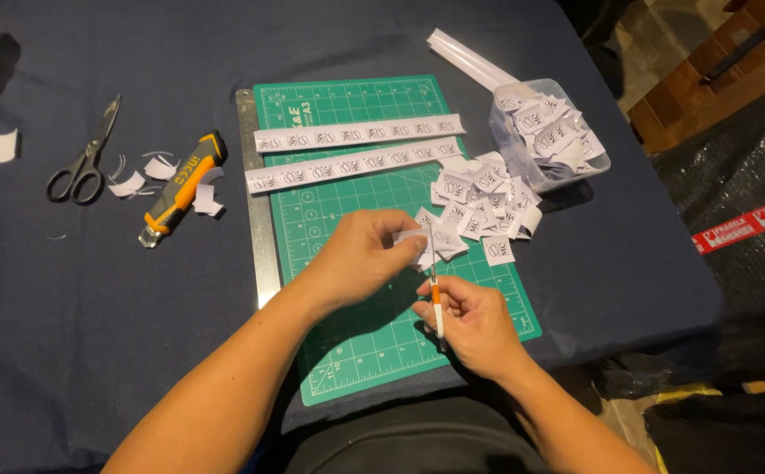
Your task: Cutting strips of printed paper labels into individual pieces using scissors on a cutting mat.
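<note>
The left hand [360, 254] is pinched shut on a small paper label [413, 239], held just above the green cutting mat [356, 290]. The right hand [474, 325], below and to the right of it, is closed around a slim craft knife [436, 294] with an orange collar, its tip rising to touch the label's edge.

The label looks feather-light, limp and easy to tear or crease — best held by its margin between fingertip and thumb, close to where the blade meets it, so it does not flop. The knife is thin and stiff; a pencil grip low on the shaft suits it.

Just beyond the left fingers lies a heap of cut labels [479, 202], and farther off to the right a clear plastic tub [597, 158] filled with more. Ahead of the left hand two uncut printed strips [356, 149] cross the mat. A steel ruler [258, 211] runs along the mat's left edge — past it, well apart, sit a yellow utility knife [180, 189] and scissors [84, 158]
</note>
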